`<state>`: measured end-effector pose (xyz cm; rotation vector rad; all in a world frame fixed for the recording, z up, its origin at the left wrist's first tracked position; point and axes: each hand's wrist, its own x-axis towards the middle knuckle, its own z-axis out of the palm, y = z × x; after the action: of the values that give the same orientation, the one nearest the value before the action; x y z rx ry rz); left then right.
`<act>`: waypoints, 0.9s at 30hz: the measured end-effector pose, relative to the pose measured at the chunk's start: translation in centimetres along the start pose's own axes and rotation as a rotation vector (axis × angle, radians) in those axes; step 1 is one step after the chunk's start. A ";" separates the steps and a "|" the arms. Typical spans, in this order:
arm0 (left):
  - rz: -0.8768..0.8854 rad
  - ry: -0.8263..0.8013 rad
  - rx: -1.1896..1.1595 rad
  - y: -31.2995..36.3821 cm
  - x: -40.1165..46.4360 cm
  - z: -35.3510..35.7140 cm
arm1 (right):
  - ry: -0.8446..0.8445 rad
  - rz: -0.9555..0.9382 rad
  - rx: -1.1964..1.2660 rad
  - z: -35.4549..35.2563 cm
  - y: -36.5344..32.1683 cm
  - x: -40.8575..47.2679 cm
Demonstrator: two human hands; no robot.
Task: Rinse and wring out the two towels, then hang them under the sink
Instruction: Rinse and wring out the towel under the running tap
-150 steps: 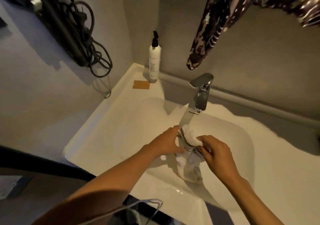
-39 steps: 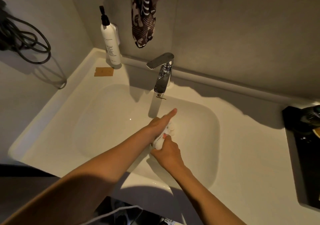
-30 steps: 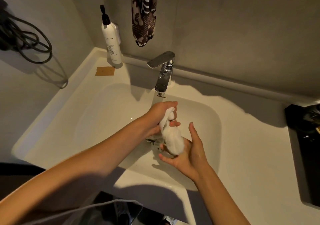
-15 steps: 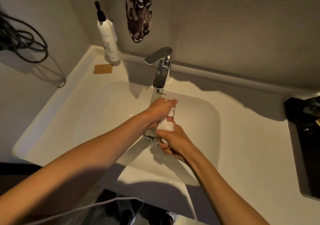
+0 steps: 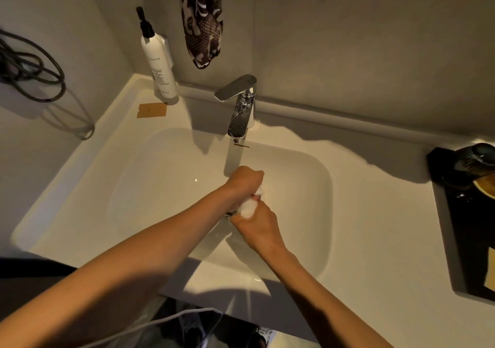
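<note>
A small white towel (image 5: 247, 208) is bunched tight between both my hands over the white sink basin (image 5: 166, 187). My left hand (image 5: 245, 181) grips its upper end as a fist, just below the chrome faucet (image 5: 239, 106). My right hand (image 5: 258, 226) is closed around the lower end, nearer to me. Only small white bulges of the towel show between the fists. A second towel is not visible in the basin.
A white pump bottle (image 5: 158, 61) stands in the back left corner, with a brown card (image 5: 151, 110) beside it. A patterned dark cloth (image 5: 203, 18) hangs above the faucet. Dark cables (image 5: 29, 72) hang on the left wall. A black tray (image 5: 471, 214) sits at right.
My right hand, open under the hanging towel a second ago, has closed around it. Both fists now squeeze the towel more tightly together.
</note>
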<state>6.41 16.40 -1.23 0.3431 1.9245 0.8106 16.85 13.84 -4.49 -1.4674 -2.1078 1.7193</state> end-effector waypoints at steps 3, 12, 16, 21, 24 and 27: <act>-0.037 -0.141 -0.370 0.2 -1.1 -1.1 | -0.009 -0.020 0.021 -1.6 -0.5 -0.6; 0.225 -0.088 -0.220 1.0 -7.5 -3.6 | -0.090 -0.169 0.099 -7.0 -3.2 -3.0; 0.371 0.005 -0.411 0.8 -8.9 -4.0 | -0.151 -0.236 0.296 -8.6 -3.4 -4.1; 0.381 -0.026 -0.478 0.8 -10.6 -5.4 | -0.253 -0.099 0.760 -9.5 -5.0 -5.5; 0.413 -0.058 -0.367 1.6 -12.0 -6.6 | -0.343 0.052 0.981 -10.2 -5.2 -5.8; 0.471 0.073 -0.124 3.0 -13.0 -7.0 | -0.399 0.097 1.080 -10.8 -5.1 -5.3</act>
<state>6.23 8.72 11.77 0.7153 1.8735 1.2569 22.71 18.52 6.23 -0.9142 -0.7948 2.6596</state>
